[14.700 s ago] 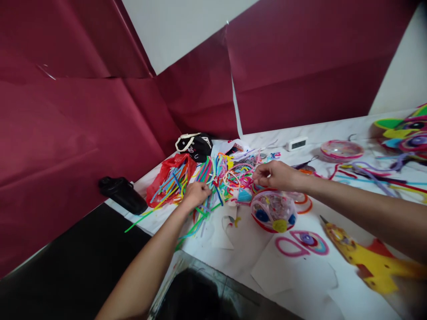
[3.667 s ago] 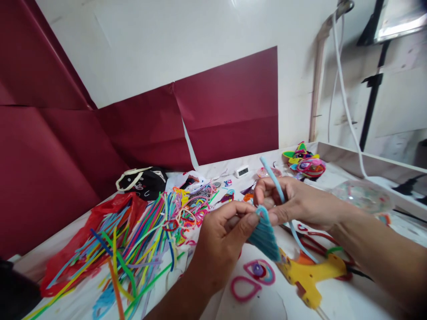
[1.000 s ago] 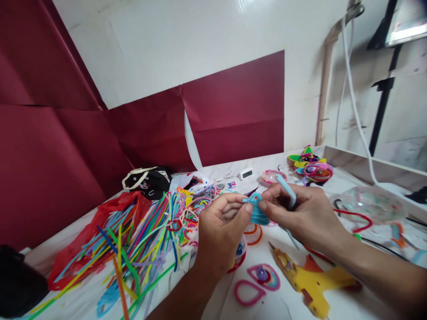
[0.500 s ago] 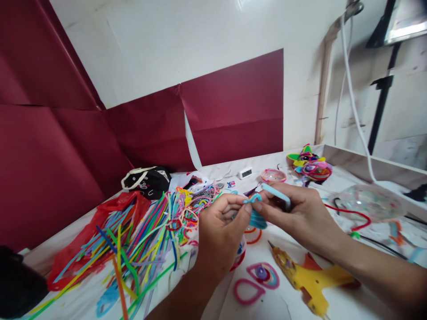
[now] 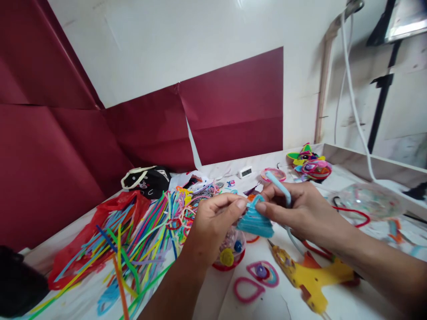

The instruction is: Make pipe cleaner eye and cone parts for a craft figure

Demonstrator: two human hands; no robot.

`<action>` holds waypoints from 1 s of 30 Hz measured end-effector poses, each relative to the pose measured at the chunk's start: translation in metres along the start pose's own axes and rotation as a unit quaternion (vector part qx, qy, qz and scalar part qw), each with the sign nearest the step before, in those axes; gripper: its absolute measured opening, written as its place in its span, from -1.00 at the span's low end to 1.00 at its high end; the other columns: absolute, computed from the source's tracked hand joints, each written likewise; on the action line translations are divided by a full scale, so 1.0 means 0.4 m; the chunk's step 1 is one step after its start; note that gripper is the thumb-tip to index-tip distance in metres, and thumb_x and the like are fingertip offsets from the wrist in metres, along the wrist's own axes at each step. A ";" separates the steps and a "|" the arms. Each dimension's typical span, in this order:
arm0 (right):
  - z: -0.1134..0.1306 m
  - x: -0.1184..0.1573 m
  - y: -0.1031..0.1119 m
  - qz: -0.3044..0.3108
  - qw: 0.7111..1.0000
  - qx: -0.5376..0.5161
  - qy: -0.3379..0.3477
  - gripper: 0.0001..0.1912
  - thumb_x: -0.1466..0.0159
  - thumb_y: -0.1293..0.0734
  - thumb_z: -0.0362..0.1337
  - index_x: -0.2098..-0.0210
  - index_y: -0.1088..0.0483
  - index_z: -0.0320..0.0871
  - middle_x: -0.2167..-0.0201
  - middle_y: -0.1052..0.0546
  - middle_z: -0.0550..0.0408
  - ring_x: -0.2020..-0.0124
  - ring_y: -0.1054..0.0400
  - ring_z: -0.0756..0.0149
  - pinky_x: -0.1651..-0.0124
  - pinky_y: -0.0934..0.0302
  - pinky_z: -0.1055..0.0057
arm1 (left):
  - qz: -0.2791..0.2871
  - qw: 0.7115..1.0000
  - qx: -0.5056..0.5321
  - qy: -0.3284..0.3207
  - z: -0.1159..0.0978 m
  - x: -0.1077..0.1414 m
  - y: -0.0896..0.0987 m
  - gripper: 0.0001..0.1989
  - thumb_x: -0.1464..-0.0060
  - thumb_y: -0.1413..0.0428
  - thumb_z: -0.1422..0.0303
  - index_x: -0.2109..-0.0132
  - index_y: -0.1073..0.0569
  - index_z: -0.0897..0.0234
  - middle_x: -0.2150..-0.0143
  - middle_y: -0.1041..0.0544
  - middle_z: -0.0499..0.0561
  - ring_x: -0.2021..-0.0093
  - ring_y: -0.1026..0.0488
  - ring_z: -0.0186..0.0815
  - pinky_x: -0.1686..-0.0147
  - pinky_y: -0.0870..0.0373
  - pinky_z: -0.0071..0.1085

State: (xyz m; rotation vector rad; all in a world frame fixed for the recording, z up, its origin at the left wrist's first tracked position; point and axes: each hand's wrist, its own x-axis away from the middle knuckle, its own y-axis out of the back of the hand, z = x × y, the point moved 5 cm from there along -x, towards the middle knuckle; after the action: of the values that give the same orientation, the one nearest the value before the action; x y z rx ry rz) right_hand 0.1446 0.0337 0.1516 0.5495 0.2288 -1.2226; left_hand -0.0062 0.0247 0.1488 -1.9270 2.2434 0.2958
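Fingers (image 5: 239, 205) pinched tight on the ribbed blue piece (image 5: 255, 226), lower centre of frame: left hand (image 5: 211, 224) at its upper-left edge, right hand (image 5: 300, 211) up top!

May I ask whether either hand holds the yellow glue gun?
No, the glue gun lies on the white surface, pictured below the right hand.

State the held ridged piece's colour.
The ridged pipe-cleaner piece is light blue; head view shows it.
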 end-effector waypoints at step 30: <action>-0.009 0.007 -0.003 0.050 0.993 -0.083 -0.067 -0.82 -0.11 -0.39 -0.33 0.53 -0.29 -0.19 0.71 -0.19 0.32 0.68 -0.04 0.61 0.65 0.10 0.60 | 0.074 0.991 0.101 0.041 0.019 -0.006 -0.009 -0.87 0.04 -0.24 0.34 0.35 -0.55 0.34 0.50 -0.49 -0.06 0.51 -0.39 -0.51 0.49 -0.30 -0.61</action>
State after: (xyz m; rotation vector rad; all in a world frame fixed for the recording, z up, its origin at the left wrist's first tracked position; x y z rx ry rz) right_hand 0.1448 0.0329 0.1470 0.3298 0.1850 -1.1256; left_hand -0.0022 0.0285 0.1417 -1.7043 2.3701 0.0043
